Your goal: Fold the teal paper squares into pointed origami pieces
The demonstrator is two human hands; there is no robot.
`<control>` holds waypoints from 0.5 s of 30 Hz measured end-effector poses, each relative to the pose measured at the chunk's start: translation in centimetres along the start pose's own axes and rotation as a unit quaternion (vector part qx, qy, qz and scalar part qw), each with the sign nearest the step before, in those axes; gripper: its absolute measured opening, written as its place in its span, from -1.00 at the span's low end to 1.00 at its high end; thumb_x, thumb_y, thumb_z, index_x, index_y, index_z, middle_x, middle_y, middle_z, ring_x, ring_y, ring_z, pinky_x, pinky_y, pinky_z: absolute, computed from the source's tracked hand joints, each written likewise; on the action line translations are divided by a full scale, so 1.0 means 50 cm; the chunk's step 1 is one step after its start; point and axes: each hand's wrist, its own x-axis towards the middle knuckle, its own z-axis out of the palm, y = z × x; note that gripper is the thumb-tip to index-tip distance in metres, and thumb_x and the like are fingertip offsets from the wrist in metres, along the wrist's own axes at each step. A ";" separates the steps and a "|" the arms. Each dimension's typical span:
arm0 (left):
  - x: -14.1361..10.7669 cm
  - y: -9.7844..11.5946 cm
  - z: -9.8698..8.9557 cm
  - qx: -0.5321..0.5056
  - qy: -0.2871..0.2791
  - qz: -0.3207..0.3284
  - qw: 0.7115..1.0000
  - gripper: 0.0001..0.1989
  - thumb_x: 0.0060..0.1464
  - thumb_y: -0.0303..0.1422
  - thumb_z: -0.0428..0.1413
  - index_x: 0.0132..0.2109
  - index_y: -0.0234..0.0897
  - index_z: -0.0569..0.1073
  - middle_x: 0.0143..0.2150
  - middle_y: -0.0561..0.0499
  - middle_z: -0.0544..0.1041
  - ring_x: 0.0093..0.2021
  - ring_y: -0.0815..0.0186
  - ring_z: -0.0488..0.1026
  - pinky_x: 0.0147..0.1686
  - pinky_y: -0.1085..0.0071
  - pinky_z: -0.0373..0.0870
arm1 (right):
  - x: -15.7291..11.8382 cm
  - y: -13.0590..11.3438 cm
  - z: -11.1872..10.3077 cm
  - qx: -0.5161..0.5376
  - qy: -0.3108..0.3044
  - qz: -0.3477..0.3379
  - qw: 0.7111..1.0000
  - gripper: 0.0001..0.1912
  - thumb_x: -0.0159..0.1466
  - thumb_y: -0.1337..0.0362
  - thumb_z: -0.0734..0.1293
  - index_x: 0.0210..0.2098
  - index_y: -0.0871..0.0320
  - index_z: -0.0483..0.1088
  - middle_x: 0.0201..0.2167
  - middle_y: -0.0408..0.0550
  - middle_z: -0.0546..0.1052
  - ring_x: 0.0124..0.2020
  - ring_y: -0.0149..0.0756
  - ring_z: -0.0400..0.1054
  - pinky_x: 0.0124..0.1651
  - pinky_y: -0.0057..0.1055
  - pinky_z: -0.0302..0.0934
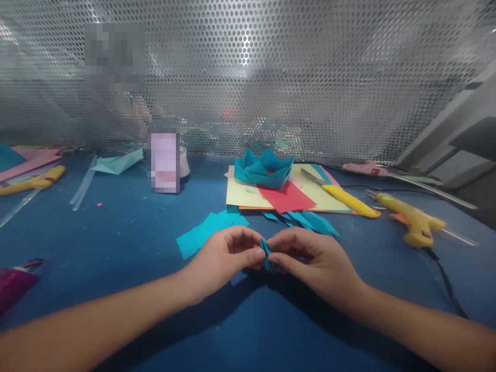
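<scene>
Paper ring (253, 175), open-topped, beyond held pc. (266, 251)

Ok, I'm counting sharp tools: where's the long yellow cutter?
Head view, right of centre: the yellow cutter lies partly over pale yellow paper, just left of a yellow glue gun.

matt folded paper piece (266, 249), matt paper ring (263, 178); shiny perforated metal screen (248, 62), smooth plastic glue gun (411, 216)

Blue table (127, 243). Directly on it: cyan paper sheets (207, 231), pointed cyan pieces (310, 221) to their right, pale-yellow-topped paper stack (238, 194) behind, yellow glue gun (408, 213) far right, clear sticks (83, 183) left.
</scene>
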 end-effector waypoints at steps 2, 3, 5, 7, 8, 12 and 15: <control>0.000 0.000 0.000 0.003 -0.003 -0.001 1.000 -0.68 -0.12 -0.25 0.32 -0.27 -0.33 0.43 -0.37 0.06 0.45 -0.37 0.37 0.43 -0.26 0.38 0.36 | 0.000 -0.002 -0.001 -0.015 0.005 -0.013 1.000 -0.88 0.20 0.25 0.37 -0.28 0.15 0.45 -0.45 -0.10 0.56 -0.49 -0.41 0.43 -0.43 -0.53 0.33; 0.001 0.000 -0.001 0.004 -0.004 -0.002 1.000 -0.68 -0.12 -0.25 0.32 -0.27 -0.33 0.43 -0.37 0.06 0.46 -0.37 0.37 0.42 -0.26 0.38 0.35 | 0.000 -0.003 -0.001 -0.020 0.008 -0.018 1.000 -0.89 0.20 0.26 0.37 -0.30 0.15 0.45 -0.46 -0.10 0.56 -0.50 -0.41 0.44 -0.43 -0.54 0.33; 0.001 -0.001 -0.001 0.007 -0.005 -0.002 1.000 -0.68 -0.12 -0.24 0.32 -0.27 -0.33 0.44 -0.38 0.06 0.46 -0.38 0.37 0.42 -0.27 0.38 0.35 | -0.001 -0.005 0.001 -0.027 0.015 -0.027 0.999 -0.91 0.19 0.26 0.36 -0.33 0.15 0.45 -0.48 -0.11 0.55 -0.51 -0.41 0.43 -0.46 -0.55 0.32; 0.001 -0.001 -0.001 0.011 -0.004 -0.002 1.000 -0.68 -0.11 -0.23 0.31 -0.28 -0.33 0.44 -0.38 0.06 0.46 -0.38 0.37 0.42 -0.28 0.39 0.35 | -0.001 -0.006 0.004 -0.036 0.021 -0.034 0.999 -0.92 0.19 0.27 0.35 -0.35 0.16 0.44 -0.50 -0.11 0.54 -0.53 -0.41 0.43 -0.48 -0.56 0.31; 0.001 -0.001 -0.001 0.012 -0.003 -0.002 1.000 -0.68 -0.11 -0.22 0.31 -0.29 -0.33 0.43 -0.38 0.06 0.45 -0.39 0.38 0.42 -0.29 0.39 0.35 | -0.001 -0.006 0.005 -0.042 0.024 -0.036 0.998 -0.92 0.19 0.27 0.34 -0.35 0.16 0.44 -0.51 -0.11 0.54 -0.54 -0.42 0.42 -0.49 -0.57 0.30; 0.001 0.002 0.002 0.012 -0.002 0.000 1.000 -0.68 -0.11 -0.22 0.31 -0.31 -0.32 0.40 -0.43 0.09 0.43 -0.43 0.41 0.40 -0.34 0.42 0.34 | -0.002 -0.007 0.008 -0.061 0.040 -0.039 0.997 -0.93 0.21 0.29 0.31 -0.35 0.15 0.43 -0.54 -0.14 0.52 -0.55 -0.45 0.40 -0.51 -0.60 0.28; 0.001 0.004 0.004 0.014 -0.002 0.000 1.000 -0.69 -0.10 -0.23 0.30 -0.33 -0.32 0.39 -0.47 0.11 0.42 -0.47 0.43 0.39 -0.36 0.45 0.33 | -0.003 -0.008 0.008 -0.059 0.048 -0.036 0.996 -0.95 0.20 0.30 0.31 -0.35 0.14 0.41 -0.54 -0.14 0.52 -0.55 -0.45 0.41 -0.51 -0.61 0.28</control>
